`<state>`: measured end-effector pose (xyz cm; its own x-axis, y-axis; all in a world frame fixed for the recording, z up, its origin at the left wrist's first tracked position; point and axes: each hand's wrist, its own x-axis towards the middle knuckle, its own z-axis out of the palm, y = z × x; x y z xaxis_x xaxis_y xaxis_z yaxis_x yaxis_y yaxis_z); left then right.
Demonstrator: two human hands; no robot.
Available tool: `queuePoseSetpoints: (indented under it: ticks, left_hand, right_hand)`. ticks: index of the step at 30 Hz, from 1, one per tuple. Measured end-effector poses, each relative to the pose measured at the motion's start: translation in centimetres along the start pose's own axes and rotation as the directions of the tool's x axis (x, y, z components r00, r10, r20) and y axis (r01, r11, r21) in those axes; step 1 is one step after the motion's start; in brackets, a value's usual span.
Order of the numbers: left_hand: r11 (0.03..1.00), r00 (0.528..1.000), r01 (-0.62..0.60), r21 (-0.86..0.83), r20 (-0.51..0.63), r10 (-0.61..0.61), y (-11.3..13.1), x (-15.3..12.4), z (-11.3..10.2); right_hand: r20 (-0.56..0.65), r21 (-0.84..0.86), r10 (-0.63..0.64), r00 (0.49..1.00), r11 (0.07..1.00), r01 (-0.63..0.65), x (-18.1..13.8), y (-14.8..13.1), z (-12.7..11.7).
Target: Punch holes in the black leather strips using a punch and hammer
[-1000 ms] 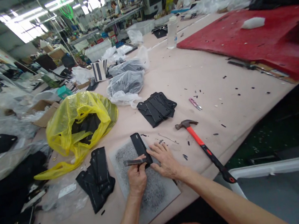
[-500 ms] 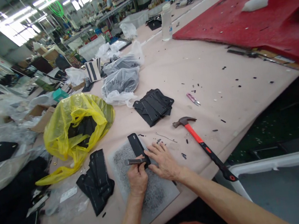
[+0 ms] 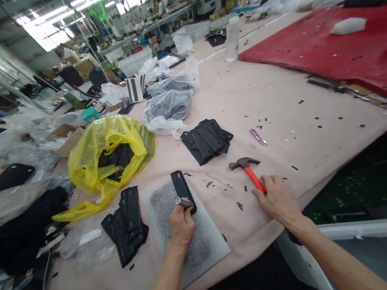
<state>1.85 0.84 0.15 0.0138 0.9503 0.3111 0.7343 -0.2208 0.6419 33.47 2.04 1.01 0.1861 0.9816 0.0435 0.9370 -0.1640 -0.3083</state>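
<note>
My left hand (image 3: 181,226) grips a short metal punch (image 3: 183,202) over the lower end of a black strip (image 3: 179,183). The strip, which has a small slot near its far end, lies on a speckled grey-white board (image 3: 210,243). To the right, my right hand (image 3: 278,200) is closed around the handle of a claw hammer (image 3: 253,177), whose red shaft and dark head point away from me. The hammer lies on the table, and my palm hides the black part of its handle.
Black pieces are stacked beyond the board (image 3: 207,139) and in another pile (image 3: 127,224) at its left. A yellow bag (image 3: 140,139) holds dark pieces. Pink-handled snips (image 3: 258,136) and scraps lie near the hammer. A red sheet (image 3: 314,42) covers the table's far right.
My right hand has left the black strip and moved right onto the hammer's handle. My left hand keeps the punch over the strip, now tilted differently. The view has shifted slightly.
</note>
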Motion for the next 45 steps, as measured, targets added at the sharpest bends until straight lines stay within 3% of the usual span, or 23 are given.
queuePoseSetpoints:
  ticks: [2,3,5,7,9,12,15,18,20,22,24,27,32,36,40,45]
  left_hand:
    - [1.000,1.000,0.023,-0.017,0.013,-0.022,-0.1,-0.1,0.0]
    - [0.999,0.999,0.036,-0.028,0.020,-0.036,-0.2,-0.1,0.0]
    - [0.997,0.998,0.060,-0.054,0.030,-0.058,-0.4,-0.1,0.0]
    - [0.996,0.998,0.062,-0.070,0.026,-0.060,-0.5,-0.2,0.0]
    - [0.997,0.999,0.047,-0.063,0.019,-0.046,-0.6,-0.2,0.1]
    - [0.999,1.000,0.026,-0.030,0.017,-0.025,-0.6,-0.3,0.2]
    - [1.000,1.000,0.014,-0.001,0.017,-0.014,-0.5,-0.4,0.3]
    - [1.000,1.000,0.017,-0.001,0.008,-0.017,-0.4,-0.4,0.3]
    - [0.999,1.000,0.029,-0.016,-0.003,-0.029,-0.4,-0.3,0.3]
    - [0.998,0.999,0.042,-0.041,-0.016,-0.043,-0.4,-0.3,0.2]
    - [0.996,0.998,0.049,-0.075,-0.030,-0.051,-0.6,-0.2,0.0]
    - [0.992,0.998,0.053,-0.113,-0.033,-0.057,-0.8,0.0,-0.2]
    - [0.994,0.998,0.056,-0.089,-0.014,-0.057,-1.0,0.0,-0.2]
    - [0.999,1.000,0.020,-0.024,-0.011,-0.021,-0.8,0.1,-0.1]
    - [1.000,1.000,0.017,0.023,0.011,-0.017,-0.4,0.3,0.1]
    - [0.999,1.000,0.016,0.041,0.023,-0.017,-0.3,0.2,0.0]
  right_hand:
    - [0.115,0.095,0.073,0.991,0.992,-0.084,0.3,0.9,-0.3]
    - [0.202,0.224,0.135,0.970,0.958,-0.180,0.4,1.0,-0.5]
    - [0.434,0.512,0.212,0.875,0.741,-0.434,0.5,0.5,-1.0]
    - [0.627,0.651,0.148,0.765,0.440,-0.618,0.5,-0.4,-1.6]
    - [0.690,0.673,0.082,0.720,0.293,-0.679,0.1,-1.3,-2.0]
    - [0.689,0.677,0.116,0.715,0.249,-0.693,-0.8,-2.8,-2.5]
    - [0.608,0.726,0.145,0.781,0.296,-0.621,-1.5,-4.8,-4.1]
    - [0.396,0.817,0.030,0.918,0.444,-0.367,-1.4,-7.4,-7.7]
    - [0.251,0.842,-0.081,0.965,0.510,-0.176,-1.1,-9.0,-10.4]
    - [0.172,0.844,-0.155,0.973,0.532,-0.065,-1.0,-10.3,-12.1]
    - [0.182,0.852,-0.187,0.965,0.521,-0.060,-1.3,-10.8,-12.4]
    - [0.287,0.867,-0.173,0.942,0.466,-0.179,-2.3,-10.4,-10.5]
    - [0.462,0.826,-0.021,0.887,0.374,-0.421,-4.1,-7.9,-6.6]
    - [0.470,0.808,0.019,0.883,0.394,-0.438,-4.6,-6.0,-5.2]
    - [0.370,0.767,-0.048,0.928,0.580,-0.276,-3.6,-5.6,-6.0]
    - [0.102,0.600,-0.262,0.960,0.786,0.151,-1.7,-8.0,-11.2]
